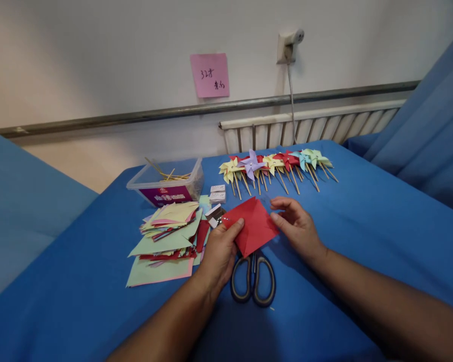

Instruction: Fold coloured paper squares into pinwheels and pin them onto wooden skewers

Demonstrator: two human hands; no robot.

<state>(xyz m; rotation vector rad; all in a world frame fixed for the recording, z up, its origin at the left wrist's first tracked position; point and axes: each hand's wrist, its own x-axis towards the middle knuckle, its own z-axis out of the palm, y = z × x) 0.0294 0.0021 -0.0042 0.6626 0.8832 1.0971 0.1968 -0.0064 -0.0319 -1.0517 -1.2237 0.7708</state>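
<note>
My left hand (226, 246) grips a red paper square (253, 226) by its left side, thumb on top. Slits run in from the paper's corners. At the paper's right edge is my right hand (296, 226), thumb and fingers apart; whether the thumb touches the edge I cannot tell. Scissors (253, 281) with dark handles lie below the paper, their blades hidden under it. Just left of the paper, a small opened box (215, 215) with shiny bits lies partly behind my left hand.
Stacked coloured paper (166, 241) lies on the left of the blue-covered table (347, 241). Behind it, a clear plastic tub (166, 187) holds thin sticks. Small white boxes (218, 194) stand beside it. Several finished paper pinwheels (251, 165) line the back, near the radiator (309, 128).
</note>
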